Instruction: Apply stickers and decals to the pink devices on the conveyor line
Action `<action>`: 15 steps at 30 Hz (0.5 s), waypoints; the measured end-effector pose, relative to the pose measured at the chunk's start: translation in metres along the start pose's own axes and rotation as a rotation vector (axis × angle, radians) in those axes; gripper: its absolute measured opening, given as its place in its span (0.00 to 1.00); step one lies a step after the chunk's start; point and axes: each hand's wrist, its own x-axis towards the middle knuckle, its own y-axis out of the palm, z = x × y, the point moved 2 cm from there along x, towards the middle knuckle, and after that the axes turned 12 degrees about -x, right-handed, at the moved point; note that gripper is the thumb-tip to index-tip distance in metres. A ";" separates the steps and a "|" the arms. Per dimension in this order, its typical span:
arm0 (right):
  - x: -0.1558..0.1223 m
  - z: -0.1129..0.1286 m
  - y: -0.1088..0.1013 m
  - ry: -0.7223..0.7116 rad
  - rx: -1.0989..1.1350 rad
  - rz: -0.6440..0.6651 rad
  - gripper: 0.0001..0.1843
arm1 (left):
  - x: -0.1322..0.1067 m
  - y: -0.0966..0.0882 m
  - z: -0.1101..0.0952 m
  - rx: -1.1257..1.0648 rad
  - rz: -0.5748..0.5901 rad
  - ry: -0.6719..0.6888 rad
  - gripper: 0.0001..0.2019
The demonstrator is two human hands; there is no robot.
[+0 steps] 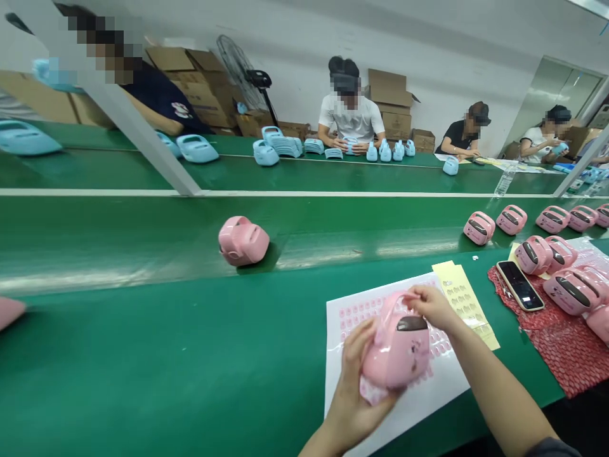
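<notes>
Now left fingers (358, 343) are clasping pink case (392, 362) from lower left; right fingers (419, 303) are pinching its handle (391, 304).

Print on pink casing (406, 371) blurred, you can't read it. Casing and your left hand (349, 387) hide part of white sheet (335, 349). Whether your right fingers (421, 303) pinch handle (387, 311) or something small: unclear. Bottom edge cuts your right sleeve (554, 447); left edge cuts pink piece (10, 313).
</notes>
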 end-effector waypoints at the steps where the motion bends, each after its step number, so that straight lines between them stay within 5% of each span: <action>1: 0.009 0.001 -0.011 -0.009 -0.030 -0.093 0.07 | -0.002 -0.004 0.011 0.088 -0.019 -0.066 0.34; 3: 0.031 0.003 -0.033 -0.029 -0.162 -0.285 0.04 | -0.011 -0.013 0.036 0.282 -0.050 -0.165 0.32; 6: 0.075 0.003 -0.064 0.007 -0.477 -0.546 0.05 | -0.030 -0.022 0.071 0.579 0.102 -0.252 0.28; 11: 0.137 -0.015 -0.092 0.114 -0.532 -0.643 0.12 | -0.045 -0.023 0.092 0.748 0.252 -0.323 0.25; 15: 0.150 -0.036 -0.100 0.179 -0.513 -0.628 0.14 | -0.045 -0.024 0.093 0.748 0.126 -0.353 0.30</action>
